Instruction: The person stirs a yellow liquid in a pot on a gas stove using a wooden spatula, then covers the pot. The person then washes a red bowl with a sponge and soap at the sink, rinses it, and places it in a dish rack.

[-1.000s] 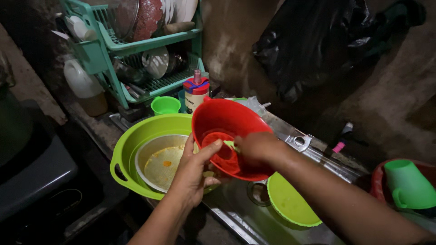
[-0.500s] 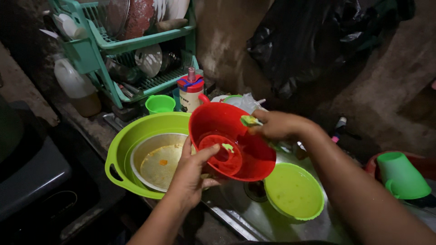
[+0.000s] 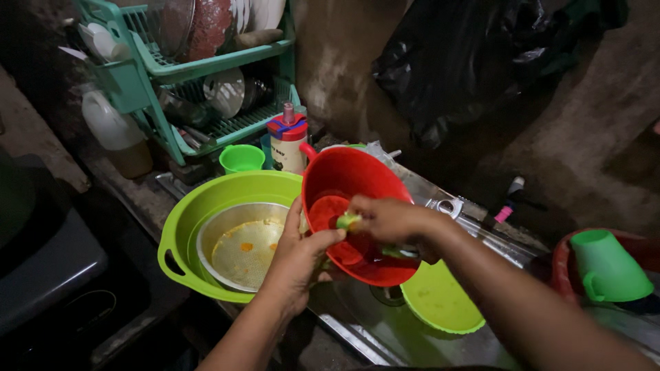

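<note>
The left hand (image 3: 297, 255) grips the near rim of a tilted red bowl (image 3: 354, 206) over the sink (image 3: 357, 323). The right hand (image 3: 388, 218) reaches inside (fingers closed around a green scrubber (image 3: 347, 220), mostly hidden).

Both hands (image 3: 344, 240) scrub red bowl (image 3: 357, 185) over sink (image 3: 357, 323).

Both your forearms are bare from the bottom edge of the view up to the wrists, with no sleeve or cuff showing. Your left hand (image 3: 297, 255) and right hand (image 3: 389, 218) wear no gloves. On the fingers (image 3: 323, 239) you have no rings, and neither wrist carries a watch or band.
</note>
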